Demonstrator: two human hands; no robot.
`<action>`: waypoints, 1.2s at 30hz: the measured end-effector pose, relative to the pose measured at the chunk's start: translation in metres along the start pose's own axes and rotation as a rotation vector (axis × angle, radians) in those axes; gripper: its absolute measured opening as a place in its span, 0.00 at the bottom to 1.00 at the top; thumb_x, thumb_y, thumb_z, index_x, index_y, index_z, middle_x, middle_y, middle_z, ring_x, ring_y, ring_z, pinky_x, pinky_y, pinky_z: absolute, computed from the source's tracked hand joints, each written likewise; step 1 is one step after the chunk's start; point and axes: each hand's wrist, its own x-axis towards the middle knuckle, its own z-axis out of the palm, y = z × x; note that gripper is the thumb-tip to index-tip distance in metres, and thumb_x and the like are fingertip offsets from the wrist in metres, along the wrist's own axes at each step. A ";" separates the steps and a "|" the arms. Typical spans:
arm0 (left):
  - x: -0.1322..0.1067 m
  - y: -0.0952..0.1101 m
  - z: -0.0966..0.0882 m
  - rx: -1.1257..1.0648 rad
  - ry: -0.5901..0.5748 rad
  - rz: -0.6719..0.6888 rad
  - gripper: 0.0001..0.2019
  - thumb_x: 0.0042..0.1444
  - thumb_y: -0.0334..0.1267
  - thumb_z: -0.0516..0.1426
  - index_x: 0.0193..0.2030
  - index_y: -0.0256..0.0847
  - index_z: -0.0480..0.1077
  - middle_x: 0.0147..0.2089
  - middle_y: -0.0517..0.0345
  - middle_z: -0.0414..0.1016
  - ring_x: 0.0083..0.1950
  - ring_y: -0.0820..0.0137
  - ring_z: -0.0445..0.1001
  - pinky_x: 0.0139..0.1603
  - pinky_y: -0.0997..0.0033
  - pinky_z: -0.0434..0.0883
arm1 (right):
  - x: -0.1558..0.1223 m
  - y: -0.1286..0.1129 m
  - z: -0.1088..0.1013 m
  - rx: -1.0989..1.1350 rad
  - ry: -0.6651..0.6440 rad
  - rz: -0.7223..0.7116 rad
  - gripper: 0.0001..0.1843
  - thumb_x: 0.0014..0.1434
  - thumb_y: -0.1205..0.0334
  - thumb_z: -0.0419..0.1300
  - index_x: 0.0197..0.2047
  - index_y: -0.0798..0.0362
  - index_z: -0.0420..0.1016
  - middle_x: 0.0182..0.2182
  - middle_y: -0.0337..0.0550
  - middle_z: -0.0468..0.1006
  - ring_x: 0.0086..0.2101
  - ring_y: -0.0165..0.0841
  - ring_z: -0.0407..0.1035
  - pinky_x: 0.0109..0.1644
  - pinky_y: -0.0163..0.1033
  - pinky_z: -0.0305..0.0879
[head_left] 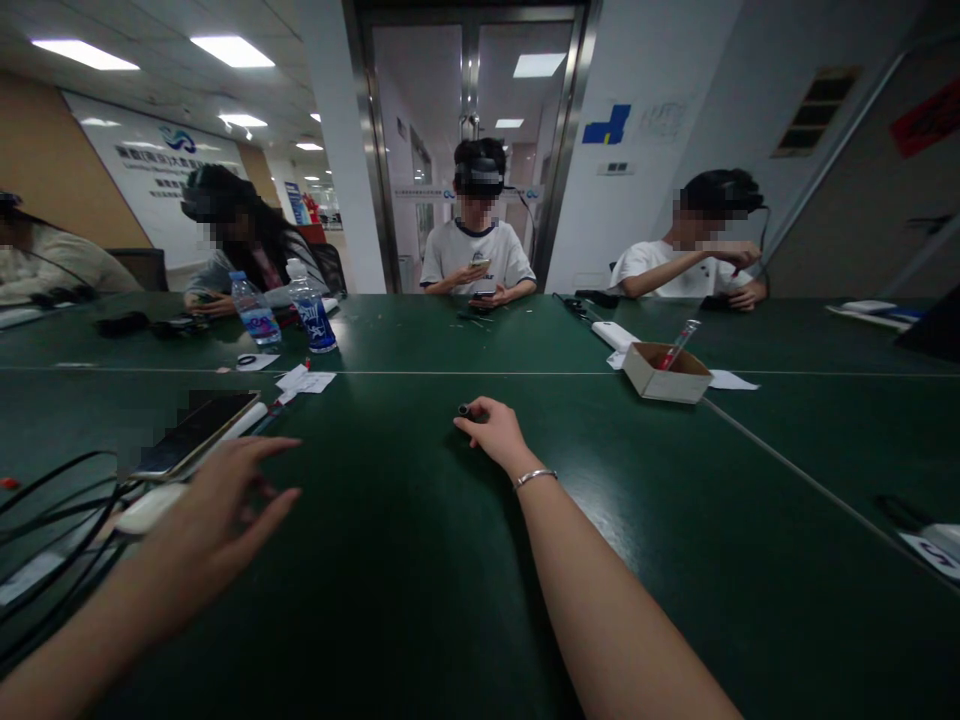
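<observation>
My right hand [493, 432] reaches forward to the middle of the green table, a silver bracelet [535, 478] at its wrist. Its thumb and fingers are closed around a small black cylinder [463, 410] with a round, ring-like end; most of it is hidden in the grip. My left hand [225, 500] is held above the table at the left, fingers and thumb apart, with nothing in it. Close by lie a phone [199, 432], a white rounded device [152, 508] partly behind the hand, and a white stick-like thing [244, 422].
Black cables [60, 530] run along the left edge. Two plastic bottles, one blue-labelled [311, 310], stand beyond some paper slips [306, 380]. A cardboard box [667, 385] holding a clear-and-red tube [679, 345] is at the right. Several people wearing headsets sit across the table.
</observation>
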 end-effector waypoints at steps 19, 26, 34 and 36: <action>0.177 0.039 0.212 -0.947 -0.030 -0.319 0.15 0.52 0.27 0.49 0.47 0.41 0.57 0.40 0.54 0.70 0.36 0.70 0.70 0.41 0.68 0.69 | 0.025 0.015 0.009 -0.045 0.077 -0.066 0.14 0.52 0.74 0.63 0.43 0.56 0.77 0.29 0.39 0.74 0.20 0.27 0.67 0.25 0.33 0.65; 0.171 0.024 0.207 -0.977 0.011 -0.231 0.25 0.48 0.29 0.60 0.52 0.41 0.57 0.49 0.50 0.69 0.35 0.72 0.73 0.41 0.66 0.73 | 0.027 0.013 0.003 0.062 0.066 0.001 0.19 0.56 0.77 0.56 0.52 0.59 0.73 0.23 0.37 0.73 0.21 0.27 0.67 0.28 0.33 0.66; 0.172 0.026 0.207 -0.942 0.041 -0.126 0.13 0.46 0.33 0.63 0.38 0.36 0.68 0.39 0.51 0.75 0.43 0.66 0.75 0.50 0.62 0.72 | 0.027 0.018 0.007 0.227 0.172 -0.039 0.16 0.49 0.72 0.63 0.41 0.52 0.67 0.30 0.33 0.69 0.20 0.25 0.67 0.20 0.29 0.63; 0.171 0.027 0.204 -0.915 -0.004 -0.083 0.10 0.47 0.33 0.62 0.38 0.36 0.71 0.40 0.51 0.76 0.43 0.65 0.75 0.51 0.61 0.72 | 0.026 0.017 0.004 0.262 0.156 -0.049 0.13 0.48 0.72 0.63 0.37 0.53 0.68 0.28 0.33 0.69 0.21 0.25 0.68 0.21 0.29 0.65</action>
